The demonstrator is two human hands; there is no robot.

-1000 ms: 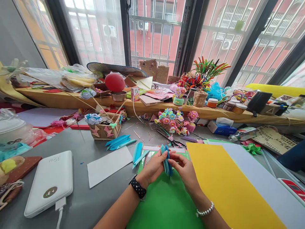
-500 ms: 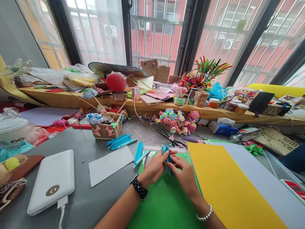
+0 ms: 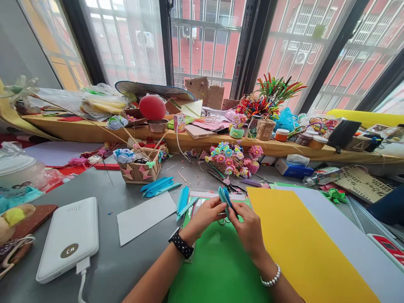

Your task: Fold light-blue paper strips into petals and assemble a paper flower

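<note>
Between my two hands is a stack of folded blue paper (image 3: 224, 195), light blue on one side and darker on the other, standing up on edge. My left hand (image 3: 206, 216), with a dotted black watch strap at the wrist, pinches its left side. On the right side the fingers and thumb of my right hand (image 3: 248, 223) press against it. Below lies a green sheet (image 3: 217, 265), with scissor handles (image 3: 224, 220) partly showing behind my fingers. Folded blue paper strips (image 3: 183, 201) rest just left of the sheet, and more blue strips (image 3: 158, 186) lie farther back.
A white paper (image 3: 147, 219) and a white power bank (image 3: 70, 240) with a cable lie at left. Yellow card (image 3: 293, 235) is at right. Behind stand a cardboard box (image 3: 142, 170), crocheted flowers (image 3: 227, 158) and a cluttered ledge (image 3: 126, 130).
The folded blue paper has turned and risen slightly, now tilted with its top leaning left. My right fingers have shifted around it, and scissor handles have come into view beneath.
</note>
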